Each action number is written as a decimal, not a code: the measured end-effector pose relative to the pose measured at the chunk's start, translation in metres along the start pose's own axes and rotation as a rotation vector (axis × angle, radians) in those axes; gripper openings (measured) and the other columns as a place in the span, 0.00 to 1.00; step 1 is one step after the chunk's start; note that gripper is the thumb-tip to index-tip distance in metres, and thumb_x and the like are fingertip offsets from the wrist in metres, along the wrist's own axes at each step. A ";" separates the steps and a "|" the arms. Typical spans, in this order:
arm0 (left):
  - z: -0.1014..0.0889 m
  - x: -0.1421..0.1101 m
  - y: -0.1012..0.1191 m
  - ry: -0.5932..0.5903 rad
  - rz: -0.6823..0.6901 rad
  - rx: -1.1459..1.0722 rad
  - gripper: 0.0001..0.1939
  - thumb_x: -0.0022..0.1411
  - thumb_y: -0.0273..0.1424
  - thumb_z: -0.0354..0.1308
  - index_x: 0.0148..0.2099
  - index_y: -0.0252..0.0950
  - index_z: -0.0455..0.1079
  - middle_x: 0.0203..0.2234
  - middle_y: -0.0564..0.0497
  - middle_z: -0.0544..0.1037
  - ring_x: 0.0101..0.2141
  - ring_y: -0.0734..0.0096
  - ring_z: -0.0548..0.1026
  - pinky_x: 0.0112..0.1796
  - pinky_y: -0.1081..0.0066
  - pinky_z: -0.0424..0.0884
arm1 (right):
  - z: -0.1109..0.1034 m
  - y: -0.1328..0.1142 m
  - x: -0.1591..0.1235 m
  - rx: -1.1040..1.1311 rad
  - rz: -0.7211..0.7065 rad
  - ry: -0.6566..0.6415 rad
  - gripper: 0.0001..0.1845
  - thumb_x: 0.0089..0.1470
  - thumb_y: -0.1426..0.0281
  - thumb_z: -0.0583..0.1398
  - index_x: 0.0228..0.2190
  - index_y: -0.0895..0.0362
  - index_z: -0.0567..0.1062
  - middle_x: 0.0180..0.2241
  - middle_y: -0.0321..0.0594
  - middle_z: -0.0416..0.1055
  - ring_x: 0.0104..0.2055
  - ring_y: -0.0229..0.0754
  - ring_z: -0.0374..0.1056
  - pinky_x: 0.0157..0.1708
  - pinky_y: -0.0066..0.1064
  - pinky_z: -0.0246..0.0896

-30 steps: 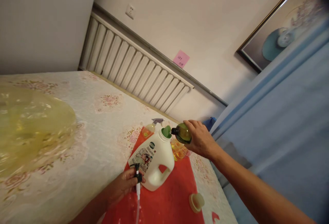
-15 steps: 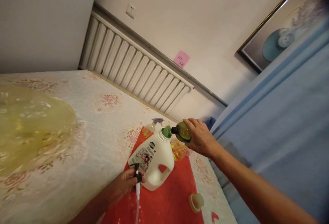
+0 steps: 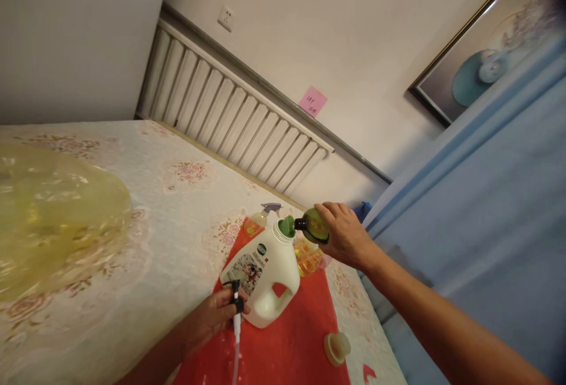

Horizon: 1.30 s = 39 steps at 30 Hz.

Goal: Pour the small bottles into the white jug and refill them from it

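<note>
A white detergent jug (image 3: 269, 273) with a side handle and a green spout in its mouth stands on a red mat (image 3: 300, 338). My right hand (image 3: 345, 233) grips a green bottle (image 3: 316, 226), tipped sideways with its black neck right at the jug's mouth. Whether liquid is flowing out is too small to make out. Low beside the jug's label, my left hand (image 3: 223, 309) is closed around a pump dispenser top (image 3: 237, 305) with a black head, white collar and clear tube hanging down. Its fingertips are close to the jug's side, partly hidden behind the pump.
Behind the jug are a spray bottle (image 3: 256, 221) and a clear container of yellow liquid (image 3: 308, 258). A pale cap (image 3: 336, 348) lies at the mat's right edge. On the left sits a large yellowish transparent bulky thing (image 3: 62, 214). A blue curtain (image 3: 477, 214) hangs at right.
</note>
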<state>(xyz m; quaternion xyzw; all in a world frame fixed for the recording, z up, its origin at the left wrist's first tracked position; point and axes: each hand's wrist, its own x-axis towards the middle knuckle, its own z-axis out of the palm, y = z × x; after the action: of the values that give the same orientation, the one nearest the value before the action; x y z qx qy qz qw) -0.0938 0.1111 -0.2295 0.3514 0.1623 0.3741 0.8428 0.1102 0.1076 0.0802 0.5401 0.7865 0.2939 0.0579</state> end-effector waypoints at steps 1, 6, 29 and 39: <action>0.000 0.000 0.000 0.001 0.000 -0.002 0.16 0.52 0.38 0.66 0.41 0.37 0.70 0.34 0.49 0.78 0.33 0.70 0.73 0.33 0.72 0.64 | -0.001 0.000 0.000 -0.002 -0.002 -0.001 0.38 0.41 0.70 0.62 0.56 0.59 0.61 0.52 0.51 0.64 0.50 0.54 0.59 0.48 0.42 0.55; 0.002 -0.001 0.002 0.003 -0.008 0.012 0.18 0.50 0.39 0.67 0.41 0.37 0.70 0.33 0.49 0.79 0.32 0.70 0.72 0.32 0.72 0.63 | -0.002 0.000 0.002 -0.015 -0.017 0.002 0.38 0.41 0.71 0.62 0.56 0.58 0.61 0.53 0.51 0.64 0.51 0.55 0.58 0.48 0.42 0.54; -0.003 -0.002 -0.001 -0.006 -0.008 -0.020 0.22 0.52 0.42 0.65 0.46 0.35 0.71 0.35 0.46 0.79 0.34 0.66 0.74 0.34 0.69 0.66 | -0.008 -0.004 0.009 -0.139 -0.080 0.005 0.37 0.42 0.73 0.61 0.56 0.59 0.62 0.52 0.51 0.64 0.51 0.55 0.57 0.49 0.43 0.52; -0.004 -0.001 -0.002 -0.019 -0.015 -0.016 0.19 0.53 0.40 0.65 0.45 0.37 0.72 0.34 0.47 0.79 0.34 0.66 0.74 0.34 0.70 0.65 | -0.012 -0.008 0.011 -0.165 -0.116 0.013 0.35 0.44 0.74 0.60 0.56 0.59 0.62 0.52 0.53 0.64 0.52 0.57 0.55 0.50 0.46 0.49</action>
<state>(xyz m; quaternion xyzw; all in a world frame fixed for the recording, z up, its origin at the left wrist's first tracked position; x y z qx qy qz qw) -0.0957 0.1115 -0.2341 0.3470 0.1540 0.3656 0.8498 0.0941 0.1101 0.0879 0.4848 0.7900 0.3575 0.1141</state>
